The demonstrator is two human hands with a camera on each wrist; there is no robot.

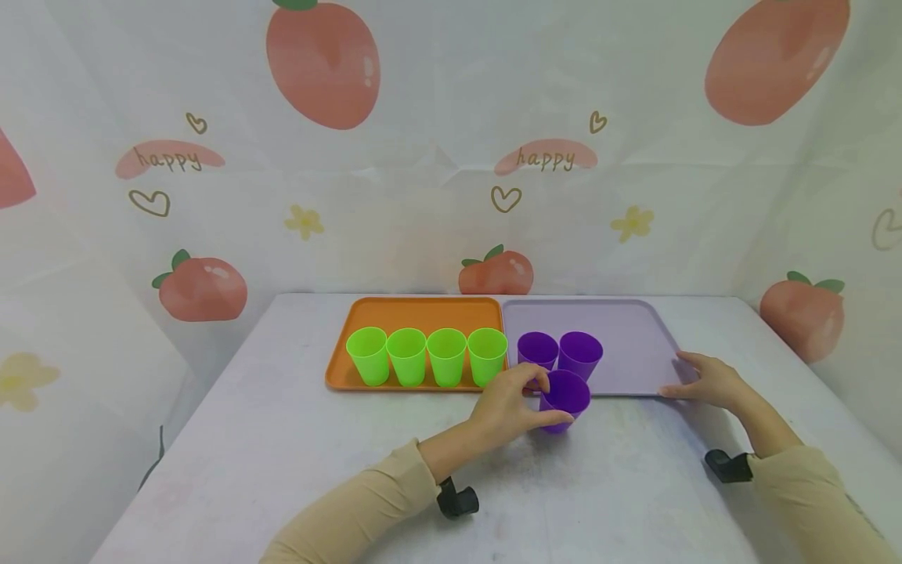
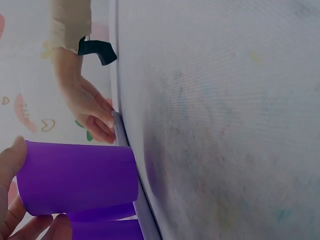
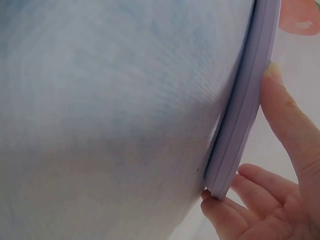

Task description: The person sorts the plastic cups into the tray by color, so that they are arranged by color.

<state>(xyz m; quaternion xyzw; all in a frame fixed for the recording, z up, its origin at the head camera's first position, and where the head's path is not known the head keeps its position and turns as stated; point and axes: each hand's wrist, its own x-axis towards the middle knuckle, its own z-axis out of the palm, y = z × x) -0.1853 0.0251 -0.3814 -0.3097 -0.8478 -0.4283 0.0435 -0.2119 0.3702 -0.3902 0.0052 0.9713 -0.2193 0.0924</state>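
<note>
My left hand (image 1: pixel 509 403) holds a purple cup (image 1: pixel 568 394) by its rim, thumb on the near side and fingers on the far side. The cup is upright, just in front of the light purple tray (image 1: pixel 627 345). Behind it, two more purple cups (image 1: pixel 581 354) stand at that tray's front left. In the left wrist view the held cup (image 2: pixel 80 177) hides part of the others. My right hand (image 1: pixel 712 381) grips the tray's front right corner. The right wrist view shows its thumb and fingers against the tray rim (image 3: pixel 245 107).
An orange tray (image 1: pixel 423 311) lies against the left side of the purple one. Several bright green cups (image 1: pixel 447 356) stand in a row along its front. Both trays lie near the back of the white table (image 1: pixel 296 470), before a fruit-printed cloth backdrop (image 1: pixel 437 102).
</note>
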